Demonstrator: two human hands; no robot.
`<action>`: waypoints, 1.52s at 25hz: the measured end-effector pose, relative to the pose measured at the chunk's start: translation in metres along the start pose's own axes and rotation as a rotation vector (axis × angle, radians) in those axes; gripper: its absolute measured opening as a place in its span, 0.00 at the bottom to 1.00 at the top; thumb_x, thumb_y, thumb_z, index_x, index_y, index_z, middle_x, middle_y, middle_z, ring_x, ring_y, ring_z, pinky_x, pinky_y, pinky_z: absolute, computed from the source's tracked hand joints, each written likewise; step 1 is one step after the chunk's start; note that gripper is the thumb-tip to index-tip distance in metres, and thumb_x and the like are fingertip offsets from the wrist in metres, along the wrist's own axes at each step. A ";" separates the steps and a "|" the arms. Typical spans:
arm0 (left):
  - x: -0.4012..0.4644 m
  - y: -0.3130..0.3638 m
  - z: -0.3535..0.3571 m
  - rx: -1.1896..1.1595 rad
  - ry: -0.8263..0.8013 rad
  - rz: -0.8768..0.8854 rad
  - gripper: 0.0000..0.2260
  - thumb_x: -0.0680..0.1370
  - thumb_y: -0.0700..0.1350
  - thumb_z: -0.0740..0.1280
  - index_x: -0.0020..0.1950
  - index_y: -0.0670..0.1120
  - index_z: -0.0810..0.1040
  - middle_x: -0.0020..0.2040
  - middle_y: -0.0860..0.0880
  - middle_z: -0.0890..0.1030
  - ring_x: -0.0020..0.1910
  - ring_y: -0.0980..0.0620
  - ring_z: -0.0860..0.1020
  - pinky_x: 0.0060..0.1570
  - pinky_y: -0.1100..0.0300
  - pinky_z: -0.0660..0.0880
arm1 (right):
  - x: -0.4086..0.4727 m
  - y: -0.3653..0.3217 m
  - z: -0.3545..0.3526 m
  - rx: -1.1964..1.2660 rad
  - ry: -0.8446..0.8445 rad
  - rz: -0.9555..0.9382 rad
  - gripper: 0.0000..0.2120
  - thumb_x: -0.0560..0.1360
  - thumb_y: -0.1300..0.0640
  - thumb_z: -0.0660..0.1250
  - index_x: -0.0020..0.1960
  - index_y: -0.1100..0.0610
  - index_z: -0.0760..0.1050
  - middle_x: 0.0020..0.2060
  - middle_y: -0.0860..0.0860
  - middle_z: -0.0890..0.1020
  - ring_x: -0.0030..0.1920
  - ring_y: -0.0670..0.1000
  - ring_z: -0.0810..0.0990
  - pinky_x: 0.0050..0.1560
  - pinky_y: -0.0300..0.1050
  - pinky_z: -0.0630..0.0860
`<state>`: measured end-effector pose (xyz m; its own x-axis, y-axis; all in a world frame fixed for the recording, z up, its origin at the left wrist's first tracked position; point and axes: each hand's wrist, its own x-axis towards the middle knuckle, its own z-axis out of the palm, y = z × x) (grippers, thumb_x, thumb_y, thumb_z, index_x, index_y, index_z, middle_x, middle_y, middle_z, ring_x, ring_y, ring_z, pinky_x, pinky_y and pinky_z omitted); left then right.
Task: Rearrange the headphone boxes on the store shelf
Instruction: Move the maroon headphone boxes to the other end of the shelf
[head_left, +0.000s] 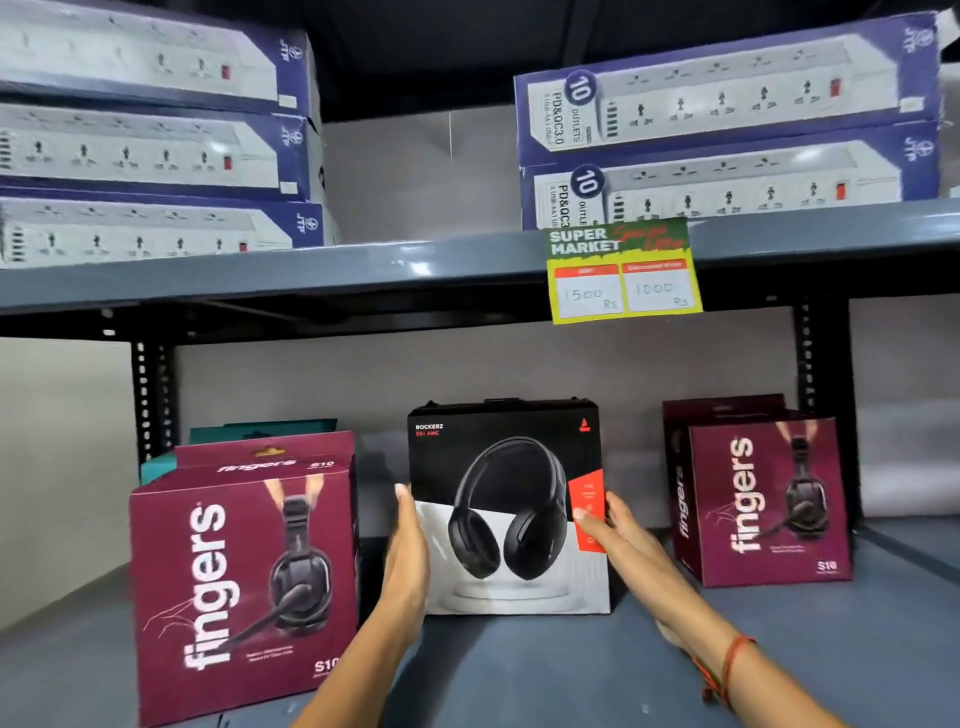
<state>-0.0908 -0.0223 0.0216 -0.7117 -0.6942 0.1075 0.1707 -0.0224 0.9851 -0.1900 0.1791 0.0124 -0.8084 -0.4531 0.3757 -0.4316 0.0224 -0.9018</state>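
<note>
head | black box (506, 506) stands mid shelf (519, 670), between two red boxes | left hand (408, 551) and right hand (621, 530) press its sides, grasping it to keep it straight

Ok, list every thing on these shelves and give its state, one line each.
Black headphone box: upright on lower shelf, held at both sides.
Left hand: pressed flat on its left side.
Right hand: fingers on its right edge.
Left maroon box: upright, untouched.
Right maroon box: upright, untouched, another behind.
Teal box: mostly hidden behind left maroon box.
Power strip boxes: stacked on upper shelf.
Price tag: hanging from shelf edge.
</note>
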 end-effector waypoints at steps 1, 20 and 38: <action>0.002 -0.001 0.000 -0.004 -0.008 -0.017 0.37 0.76 0.72 0.47 0.81 0.55 0.59 0.81 0.49 0.60 0.79 0.45 0.59 0.77 0.44 0.56 | -0.001 0.000 0.001 -0.002 0.007 0.008 0.09 0.79 0.45 0.65 0.57 0.34 0.72 0.60 0.38 0.81 0.56 0.31 0.75 0.51 0.31 0.69; -0.047 0.035 -0.185 0.397 0.651 0.443 0.28 0.84 0.56 0.53 0.82 0.45 0.55 0.81 0.45 0.59 0.80 0.46 0.57 0.78 0.50 0.53 | -0.027 -0.065 0.184 0.082 -0.387 -0.038 0.42 0.77 0.36 0.62 0.82 0.46 0.45 0.82 0.46 0.52 0.81 0.49 0.52 0.77 0.51 0.53; -0.115 0.057 -0.134 0.588 0.450 0.293 0.34 0.83 0.62 0.43 0.54 0.39 0.81 0.59 0.33 0.81 0.57 0.36 0.75 0.55 0.47 0.65 | -0.050 -0.100 0.099 -0.233 0.037 -0.241 0.29 0.70 0.24 0.52 0.42 0.43 0.83 0.40 0.51 0.87 0.49 0.56 0.84 0.57 0.59 0.78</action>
<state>0.0922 -0.0396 0.0476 -0.3283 -0.8398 0.4324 -0.1683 0.5024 0.8481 -0.0668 0.1110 0.0623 -0.6842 -0.4374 0.5836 -0.6885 0.1235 -0.7146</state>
